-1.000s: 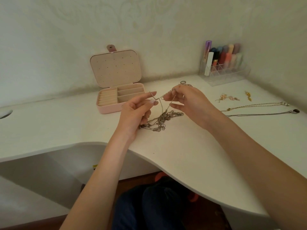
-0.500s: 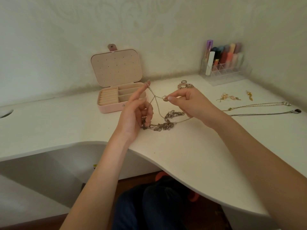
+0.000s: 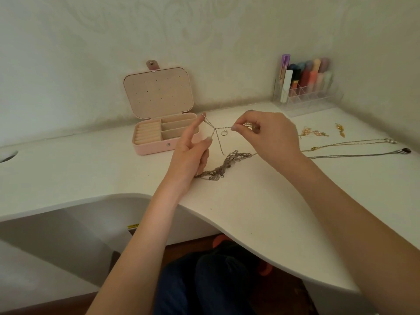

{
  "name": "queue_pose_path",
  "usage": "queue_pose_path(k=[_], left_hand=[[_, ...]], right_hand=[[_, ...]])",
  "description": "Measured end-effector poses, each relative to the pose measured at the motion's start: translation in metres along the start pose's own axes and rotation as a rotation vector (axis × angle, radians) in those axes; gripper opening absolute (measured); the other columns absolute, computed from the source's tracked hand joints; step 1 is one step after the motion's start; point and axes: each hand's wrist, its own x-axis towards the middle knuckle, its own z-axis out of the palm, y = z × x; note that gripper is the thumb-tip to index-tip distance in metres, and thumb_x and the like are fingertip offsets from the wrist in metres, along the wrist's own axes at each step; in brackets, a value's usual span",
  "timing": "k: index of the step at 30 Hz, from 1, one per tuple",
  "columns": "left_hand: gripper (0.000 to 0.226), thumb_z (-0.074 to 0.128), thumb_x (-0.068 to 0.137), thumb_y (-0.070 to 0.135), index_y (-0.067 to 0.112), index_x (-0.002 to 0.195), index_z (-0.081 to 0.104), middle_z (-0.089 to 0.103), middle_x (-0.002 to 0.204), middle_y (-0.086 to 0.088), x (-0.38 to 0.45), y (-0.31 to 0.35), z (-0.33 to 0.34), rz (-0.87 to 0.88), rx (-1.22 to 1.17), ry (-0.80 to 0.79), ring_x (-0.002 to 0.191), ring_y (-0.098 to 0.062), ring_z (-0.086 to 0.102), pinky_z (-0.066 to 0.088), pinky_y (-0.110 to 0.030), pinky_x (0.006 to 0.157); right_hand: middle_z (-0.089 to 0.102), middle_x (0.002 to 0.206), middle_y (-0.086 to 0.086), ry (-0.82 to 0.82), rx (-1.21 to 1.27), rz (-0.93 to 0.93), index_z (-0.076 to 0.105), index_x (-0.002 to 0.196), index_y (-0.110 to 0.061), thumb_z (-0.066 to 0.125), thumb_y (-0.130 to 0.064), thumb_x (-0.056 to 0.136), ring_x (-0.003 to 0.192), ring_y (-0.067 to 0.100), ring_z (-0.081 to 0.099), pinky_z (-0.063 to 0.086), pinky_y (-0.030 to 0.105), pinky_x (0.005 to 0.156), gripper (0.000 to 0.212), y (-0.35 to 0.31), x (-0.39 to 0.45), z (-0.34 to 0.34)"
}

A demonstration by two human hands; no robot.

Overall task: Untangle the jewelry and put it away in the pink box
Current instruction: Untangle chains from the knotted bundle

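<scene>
A tangle of silver chains (image 3: 223, 165) lies on the white desk (image 3: 91, 169) between my hands. My left hand (image 3: 192, 153) has its index finger raised with a chain strand looped over the tip, its thumb touching another strand and its lower fingers curled on the tangle's end. My right hand (image 3: 270, 136) pinches a strand with thumb and forefinger, stretching it taut above the desk. A small ring (image 3: 223, 133) hangs from that strand. The pink box (image 3: 162, 123) stands open behind my left hand, its compartments bare.
Two straightened necklaces (image 3: 354, 148) and gold earrings (image 3: 314, 133) lie on the desk to the right. A clear organiser with cosmetics (image 3: 304, 83) stands in the back right corner. The desk's curved front edge runs over my knees.
My hands have drawn further apart, pulling the strand straighter. My right hand has risen and shifted right; the small ring now hangs free between the hands.
</scene>
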Motion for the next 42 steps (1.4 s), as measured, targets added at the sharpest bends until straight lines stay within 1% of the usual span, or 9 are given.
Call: queue_pose_path(k=[5,8,13,19,25,28,32,37,42], left_hand=[[0.064,0.061,0.09,0.008,0.037,0.141,0.035,0.062,0.065,0.0,0.001,-0.005,-0.002,0.12,0.169,0.134,0.038,-0.013,0.045,0.043,-0.022,0.043],[0.064,0.062,0.09,0.011,0.039,0.14,0.033,0.062,0.066,-0.001,0.001,-0.006,0.0,0.163,0.264,0.156,0.04,-0.009,0.046,0.05,-0.049,0.077],[0.071,0.063,0.088,0.012,0.031,0.147,0.028,0.054,0.055,-0.002,0.002,-0.009,-0.001,0.181,0.283,0.186,0.039,-0.003,0.044,0.038,-0.022,0.052],[0.096,0.07,0.081,0.007,0.038,0.15,0.011,0.065,0.07,-0.001,0.002,-0.012,0.001,0.245,0.42,0.19,0.049,-0.018,0.064,0.058,-0.038,0.061],[0.124,0.085,0.068,0.019,0.033,0.15,-0.006,0.068,0.081,0.004,0.005,-0.016,0.001,0.284,0.482,0.203,0.084,-0.005,0.064,0.055,-0.032,0.08],[0.126,0.085,0.068,0.016,0.034,0.15,-0.01,0.069,0.089,-0.005,0.006,-0.014,-0.001,0.192,0.326,0.191,0.073,-0.018,0.068,0.058,-0.029,0.068],[0.122,0.084,0.069,0.01,0.03,0.152,-0.005,0.069,0.094,-0.004,0.001,-0.008,0.002,0.178,0.296,0.168,0.048,-0.013,0.063,0.051,-0.018,0.056],[0.123,0.085,0.065,0.01,0.033,0.151,0.002,0.066,0.083,0.004,0.002,-0.013,0.003,0.254,0.436,0.092,0.06,-0.015,0.058,0.049,-0.022,0.07],[0.121,0.078,0.063,0.014,0.043,0.149,-0.002,0.059,0.081,0.005,0.003,-0.016,0.008,0.269,0.606,0.035,0.06,-0.006,0.058,0.052,-0.032,0.064]], right_hand=[[0.045,0.062,-0.009,0.127,-0.14,-0.044,0.07,0.092,-0.031,0.054,-0.046,0.092,0.07,0.011,0.044,0.027,0.029,0.057,0.021,0.007,0.003,-0.01],[0.042,0.057,-0.009,0.137,-0.097,0.016,0.069,0.09,-0.03,0.055,-0.047,0.091,0.067,0.012,0.045,0.03,0.029,0.057,0.022,0.01,0.004,-0.011],[0.047,0.061,-0.011,0.142,-0.118,0.04,0.069,0.094,-0.028,0.052,-0.049,0.092,0.071,0.014,0.053,0.038,0.03,0.061,0.026,0.006,0.002,-0.009],[0.052,0.063,-0.005,0.144,-0.345,0.022,0.068,0.084,-0.02,0.047,-0.06,0.091,0.068,0.021,0.055,0.027,0.028,0.06,0.045,0.005,0.003,-0.011],[0.037,0.036,-0.008,-0.013,0.269,0.089,0.069,0.061,-0.014,0.064,-0.049,0.085,0.04,0.009,0.037,0.048,0.032,0.049,0.043,0.008,0.003,-0.013],[0.041,0.036,-0.009,-0.19,0.416,0.118,0.071,0.062,-0.008,0.063,-0.041,0.089,0.036,0.008,0.044,0.044,0.022,0.04,0.043,0.003,0.001,-0.018],[0.068,0.057,0.002,-0.452,0.406,0.193,0.072,0.064,-0.005,0.067,-0.04,0.085,0.05,0.02,0.066,0.055,0.024,0.056,0.041,0.004,0.001,-0.023],[0.071,0.073,0.002,-0.359,0.108,0.099,0.075,0.065,-0.024,0.065,-0.052,0.083,0.074,-0.011,0.059,0.05,0.03,0.078,0.035,0.005,-0.001,-0.014],[0.068,0.08,-0.009,-0.388,0.339,-0.064,0.074,0.079,-0.019,0.074,-0.03,0.08,0.077,0.016,0.059,0.046,0.024,0.072,0.012,-0.022,-0.01,0.009]])
